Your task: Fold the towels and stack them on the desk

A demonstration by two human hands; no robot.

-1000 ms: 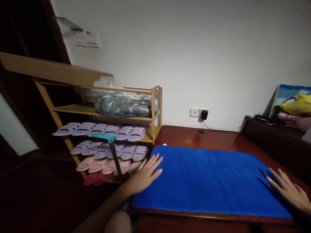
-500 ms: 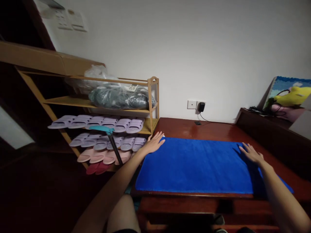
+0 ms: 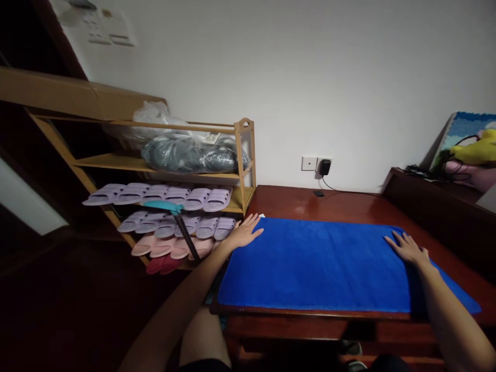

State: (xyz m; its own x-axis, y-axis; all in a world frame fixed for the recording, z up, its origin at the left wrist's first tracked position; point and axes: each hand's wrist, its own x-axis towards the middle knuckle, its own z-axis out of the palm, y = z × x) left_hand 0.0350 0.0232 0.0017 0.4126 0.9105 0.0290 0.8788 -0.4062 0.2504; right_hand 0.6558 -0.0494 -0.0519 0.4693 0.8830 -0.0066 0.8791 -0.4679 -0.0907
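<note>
A blue cloth (image 3: 310, 263) lies spread over the front of a dark red wooden table (image 3: 287, 201). My left hand (image 3: 245, 232) rests flat at the cloth's far left corner, its fingers apart; a small white tag (image 3: 261, 215) shows just beyond the fingertips. On the far right part of the cloth lies my right hand (image 3: 408, 250), palm down with fingers spread. Neither hand grips anything. Under the right forearm the cloth is partly hidden and shaded.
Left of the table stands a wooden shoe rack (image 3: 245, 155) with several lilac slippers (image 3: 217, 199) and a plastic-wrapped bundle (image 3: 189, 152). A blue-topped handle (image 3: 165, 205) rises before it. A black plug (image 3: 324, 167) sits in the wall. A raised ledge (image 3: 422, 194) bounds the right.
My right hand has come to lie flatter on the cloth, near its far right corner. The left hand stays at its corner. The view has shifted slightly.
</note>
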